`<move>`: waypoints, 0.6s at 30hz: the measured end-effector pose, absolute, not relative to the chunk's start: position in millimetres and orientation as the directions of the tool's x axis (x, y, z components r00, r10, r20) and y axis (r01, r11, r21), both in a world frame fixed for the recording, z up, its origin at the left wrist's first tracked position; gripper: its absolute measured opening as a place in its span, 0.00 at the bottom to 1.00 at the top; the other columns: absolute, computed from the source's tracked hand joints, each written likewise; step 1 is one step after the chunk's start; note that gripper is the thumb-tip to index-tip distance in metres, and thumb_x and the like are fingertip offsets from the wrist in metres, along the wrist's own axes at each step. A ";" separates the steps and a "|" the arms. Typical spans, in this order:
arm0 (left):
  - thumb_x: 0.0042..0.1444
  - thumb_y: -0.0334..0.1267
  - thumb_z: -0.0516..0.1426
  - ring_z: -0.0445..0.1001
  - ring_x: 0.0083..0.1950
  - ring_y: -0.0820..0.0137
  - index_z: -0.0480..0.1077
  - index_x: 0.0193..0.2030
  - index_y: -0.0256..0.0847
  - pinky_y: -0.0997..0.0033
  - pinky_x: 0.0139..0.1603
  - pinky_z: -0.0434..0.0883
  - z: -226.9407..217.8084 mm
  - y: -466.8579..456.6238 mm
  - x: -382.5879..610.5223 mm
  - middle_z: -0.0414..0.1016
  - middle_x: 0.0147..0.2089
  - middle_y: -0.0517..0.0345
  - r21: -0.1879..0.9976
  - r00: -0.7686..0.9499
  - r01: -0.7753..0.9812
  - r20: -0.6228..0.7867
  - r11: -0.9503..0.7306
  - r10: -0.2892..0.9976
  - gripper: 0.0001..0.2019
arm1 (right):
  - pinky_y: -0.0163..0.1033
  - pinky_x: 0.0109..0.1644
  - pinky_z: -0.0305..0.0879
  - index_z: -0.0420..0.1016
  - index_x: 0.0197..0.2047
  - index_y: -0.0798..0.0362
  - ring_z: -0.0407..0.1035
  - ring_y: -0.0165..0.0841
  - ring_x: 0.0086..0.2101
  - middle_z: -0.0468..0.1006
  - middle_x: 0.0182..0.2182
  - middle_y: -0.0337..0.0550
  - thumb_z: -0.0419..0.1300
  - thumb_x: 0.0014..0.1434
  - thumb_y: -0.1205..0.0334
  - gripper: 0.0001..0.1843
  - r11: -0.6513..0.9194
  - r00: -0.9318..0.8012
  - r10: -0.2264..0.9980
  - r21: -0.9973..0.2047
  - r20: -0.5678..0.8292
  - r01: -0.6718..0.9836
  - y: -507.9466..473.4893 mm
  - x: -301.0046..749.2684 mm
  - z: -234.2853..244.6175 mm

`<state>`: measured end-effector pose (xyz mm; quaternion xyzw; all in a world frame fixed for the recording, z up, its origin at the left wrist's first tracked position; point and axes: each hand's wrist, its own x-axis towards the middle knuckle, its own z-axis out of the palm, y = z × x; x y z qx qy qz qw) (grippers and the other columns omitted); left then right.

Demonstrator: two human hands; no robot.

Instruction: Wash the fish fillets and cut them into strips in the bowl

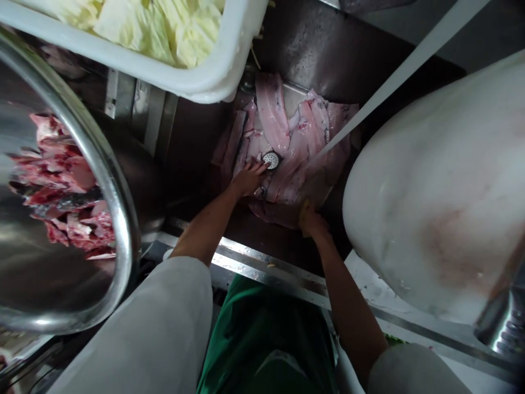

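Observation:
Pink fish fillets point(303, 131) lie wet and overlapping, spread in a dark sink point(188, 142). My left hand point(248, 179) reaches in among them, its fingers stretched out and touching the edge of a round white drain strainer point(270, 160) with small holes. At the near right edge of the fillets is my right hand point(314, 221), its fingers curled. A yellowish bit shows by its thumb, and what it grips is hidden. A pale stream point(385, 85), apparently water, runs down from the upper right onto the fillets.
To the left stands a large steel bowl point(125, 219) with red fish scraps point(68, 186). A white tub point(221, 76) of cabbage leaves point(164, 27) sits at the far left. A big white rounded container point(435, 180) crowds the right. The sink's metal front edge point(262, 265) runs before me.

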<state>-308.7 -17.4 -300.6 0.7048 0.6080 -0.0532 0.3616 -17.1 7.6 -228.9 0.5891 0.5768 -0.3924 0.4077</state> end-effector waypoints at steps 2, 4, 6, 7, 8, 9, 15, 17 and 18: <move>0.63 0.34 0.57 0.51 0.84 0.46 0.79 0.67 0.48 0.36 0.82 0.46 -297.8 -28.4 -308.9 0.62 0.82 0.48 0.414 0.280 0.909 -0.544 -0.038 0.791 0.26 | 0.55 0.58 0.74 0.32 0.86 0.54 0.81 0.56 0.57 0.81 0.59 0.69 0.65 0.68 0.64 0.57 0.012 0.002 0.345 0.006 -0.939 1.000 4.2 -16.9 -228.6; 0.61 0.35 0.59 0.57 0.82 0.46 0.82 0.63 0.47 0.36 0.82 0.46 -294.4 -39.9 -317.7 0.68 0.78 0.46 0.418 0.326 0.906 -0.586 -0.067 0.742 0.23 | 0.55 0.58 0.73 0.36 0.85 0.54 0.80 0.56 0.57 0.81 0.59 0.69 0.64 0.69 0.63 0.53 0.016 -0.010 0.326 -0.005 -0.945 1.000 0.0 -19.0 -230.8; 0.59 0.36 0.62 0.68 0.76 0.46 0.85 0.55 0.46 0.39 0.81 0.51 -292.3 -48.5 -329.4 0.79 0.68 0.42 0.436 0.352 0.899 -0.659 -0.044 0.665 0.19 | 0.54 0.58 0.73 0.38 0.85 0.53 0.80 0.56 0.58 0.81 0.59 0.68 0.63 0.70 0.61 0.51 0.012 -0.016 0.316 -0.013 -0.949 1.000 -4.2 -22.6 -233.7; 0.59 0.37 0.62 0.73 0.71 0.46 0.86 0.51 0.44 0.41 0.79 0.56 -292.4 -50.8 -333.7 0.83 0.62 0.40 0.417 0.318 0.909 -0.711 0.013 0.627 0.16 | 0.54 0.59 0.73 0.39 0.85 0.53 0.79 0.55 0.58 0.81 0.59 0.68 0.63 0.71 0.60 0.50 0.008 -0.018 0.314 -0.016 -0.949 1.000 -6.2 -24.4 -234.7; 0.59 0.37 0.63 0.77 0.67 0.45 0.87 0.48 0.42 0.43 0.76 0.61 -293.3 -51.5 -335.7 0.85 0.57 0.38 0.370 0.241 0.924 -0.763 0.100 0.600 0.14 | 0.54 0.58 0.73 0.40 0.85 0.53 0.79 0.55 0.58 0.81 0.59 0.68 0.64 0.71 0.59 0.50 0.005 -0.026 0.312 -0.026 -0.950 1.000 -7.9 -25.6 -235.2; 0.61 0.38 0.62 0.79 0.64 0.44 0.86 0.48 0.39 0.45 0.72 0.66 -295.0 -50.6 -334.8 0.85 0.54 0.35 0.300 0.125 0.930 -0.800 0.211 0.587 0.13 | 0.53 0.58 0.73 0.42 0.84 0.54 0.79 0.55 0.58 0.81 0.59 0.67 0.64 0.70 0.59 0.49 0.001 -0.037 0.312 -0.038 -0.949 0.999 -9.2 -26.2 -235.2; 0.71 0.48 0.62 0.78 0.68 0.46 0.67 0.73 0.26 0.56 0.66 0.74 -315.6 -28.1 -279.5 0.76 0.67 0.24 0.009 -0.620 0.550 -0.666 0.835 0.416 0.32 | 0.45 0.60 0.74 0.63 0.76 0.54 0.78 0.49 0.59 0.81 0.61 0.59 0.68 0.67 0.63 0.38 -0.114 -0.143 0.498 -0.228 -0.856 0.967 4.8 -19.4 -237.8; 0.67 0.49 0.67 0.78 0.68 0.47 0.65 0.74 0.28 0.58 0.65 0.75 -322.4 -20.9 -261.4 0.76 0.68 0.25 0.043 -0.681 0.414 -0.648 0.909 0.341 0.37 | 0.45 0.64 0.72 0.57 0.79 0.52 0.75 0.46 0.63 0.77 0.67 0.57 0.65 0.69 0.61 0.40 -0.209 -0.123 0.629 -0.320 -0.768 0.924 19.2 -22.4 -248.9; 0.66 0.49 0.68 0.79 0.68 0.48 0.66 0.73 0.30 0.58 0.64 0.76 -325.4 -17.7 -255.2 0.77 0.67 0.27 0.071 -0.692 0.352 -0.652 0.933 0.311 0.37 | 0.45 0.65 0.71 0.53 0.81 0.52 0.72 0.45 0.65 0.74 0.69 0.58 0.63 0.71 0.60 0.41 -0.245 -0.097 0.664 -0.338 -0.741 0.909 26.7 -26.2 -256.9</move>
